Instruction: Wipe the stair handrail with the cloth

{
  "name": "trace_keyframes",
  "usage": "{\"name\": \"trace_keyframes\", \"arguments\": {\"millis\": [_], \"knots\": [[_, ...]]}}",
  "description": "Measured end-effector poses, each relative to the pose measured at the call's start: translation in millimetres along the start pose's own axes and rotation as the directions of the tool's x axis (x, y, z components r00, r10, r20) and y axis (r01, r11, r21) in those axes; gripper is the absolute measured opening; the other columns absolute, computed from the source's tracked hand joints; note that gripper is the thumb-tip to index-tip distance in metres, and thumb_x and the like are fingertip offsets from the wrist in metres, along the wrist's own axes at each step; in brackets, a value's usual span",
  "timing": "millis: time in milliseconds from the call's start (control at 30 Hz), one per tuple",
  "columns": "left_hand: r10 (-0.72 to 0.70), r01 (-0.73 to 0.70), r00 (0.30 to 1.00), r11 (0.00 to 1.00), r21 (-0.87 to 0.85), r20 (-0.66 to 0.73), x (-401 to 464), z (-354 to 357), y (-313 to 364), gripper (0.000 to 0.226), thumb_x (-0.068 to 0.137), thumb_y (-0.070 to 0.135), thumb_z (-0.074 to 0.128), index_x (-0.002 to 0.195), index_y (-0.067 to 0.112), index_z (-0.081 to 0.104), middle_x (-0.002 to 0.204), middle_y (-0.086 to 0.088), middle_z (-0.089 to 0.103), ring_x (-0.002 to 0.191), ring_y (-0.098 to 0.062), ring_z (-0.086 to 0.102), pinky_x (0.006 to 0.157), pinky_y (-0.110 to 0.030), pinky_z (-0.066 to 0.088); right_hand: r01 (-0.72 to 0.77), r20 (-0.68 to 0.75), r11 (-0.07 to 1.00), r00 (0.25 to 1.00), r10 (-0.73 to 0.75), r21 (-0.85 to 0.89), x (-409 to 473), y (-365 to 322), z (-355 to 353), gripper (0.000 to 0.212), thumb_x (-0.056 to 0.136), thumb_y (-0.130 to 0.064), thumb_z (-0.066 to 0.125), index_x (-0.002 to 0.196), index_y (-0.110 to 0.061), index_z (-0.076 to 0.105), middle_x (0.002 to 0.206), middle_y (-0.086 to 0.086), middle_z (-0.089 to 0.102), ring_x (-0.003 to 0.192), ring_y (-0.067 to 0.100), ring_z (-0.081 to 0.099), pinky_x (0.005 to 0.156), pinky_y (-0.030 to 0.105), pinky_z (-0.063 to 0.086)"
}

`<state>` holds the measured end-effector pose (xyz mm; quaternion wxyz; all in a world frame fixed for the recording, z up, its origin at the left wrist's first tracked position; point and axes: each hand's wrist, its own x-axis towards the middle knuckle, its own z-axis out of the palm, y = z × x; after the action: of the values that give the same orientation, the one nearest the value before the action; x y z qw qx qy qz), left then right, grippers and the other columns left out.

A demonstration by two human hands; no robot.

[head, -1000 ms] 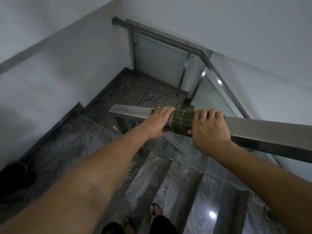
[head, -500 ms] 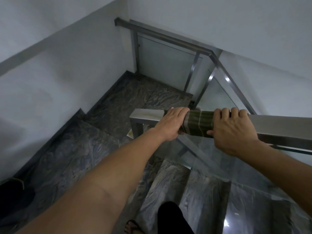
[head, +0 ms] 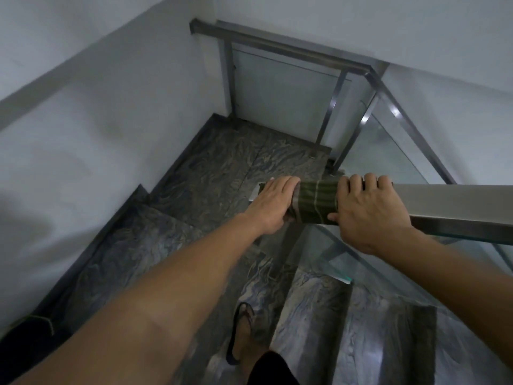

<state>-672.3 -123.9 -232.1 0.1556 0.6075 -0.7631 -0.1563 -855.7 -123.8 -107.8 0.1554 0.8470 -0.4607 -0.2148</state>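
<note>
Head view looks down a stairwell onto a square steel handrail (head: 449,201) that runs in from the right and ends near the middle of the frame. A dark green cloth (head: 316,202) with thin pale stripes is wrapped over the rail close to that end. The left hand (head: 273,208) lies flat over the cloth's left edge, fingers straight and pointing away, covering the rail's tip. The right hand (head: 369,212) is clamped around the cloth's right edge, fingers curled over the top of the rail and thumb pressed against the near face. The two hands sit near each other with the striped cloth showing between them. Below the rail a glass panel (head: 333,262) slants down over grey veined stone steps (head: 311,323). A foot in a dark sandal (head: 243,334) stands on a step beneath the left forearm.
</note>
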Motion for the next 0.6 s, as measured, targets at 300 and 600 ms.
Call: {"name": "trace_keyframes", "arguments": {"millis": [300, 600], "knots": [[0.098, -0.093, 0.995, 0.988, -0.126, 0.035, -3, 16, -90, 0.089, 0.072, 0.015, 0.074, 0.144, 0.008, 0.022, 0.145, -0.013, 0.03, 0.136, -0.028, 0.032, 0.116, -0.043, 0.028, 0.034, -0.025, 0.999, 0.999, -0.033, 0.02, 46, -58, 12, 0.076, 0.093, -0.057, 0.024, 0.144, 0.001, 0.019, 0.134, 0.019, 0.044, 0.11, 0.033, 0.049, 0.096, 0.046, 0.039], [0.346, -0.317, 0.936, 0.91, -0.266, 0.068, 7, 5, -120, 0.115, 0.071, 0.066, 0.064, 0.152, 0.019, -0.002, 0.162, -0.002, 0.003, 0.15, -0.015, -0.004, 0.123, -0.044, -0.003, -0.182, 0.022, 0.982, 0.983, 0.181, 0.057, 48, -79, 16, 0.077, 0.077, -0.052, 0.035, 0.134, -0.002, 0.048, 0.138, 0.03, 0.046, 0.129, 0.049, 0.039, 0.104, 0.07, 0.026]]}}
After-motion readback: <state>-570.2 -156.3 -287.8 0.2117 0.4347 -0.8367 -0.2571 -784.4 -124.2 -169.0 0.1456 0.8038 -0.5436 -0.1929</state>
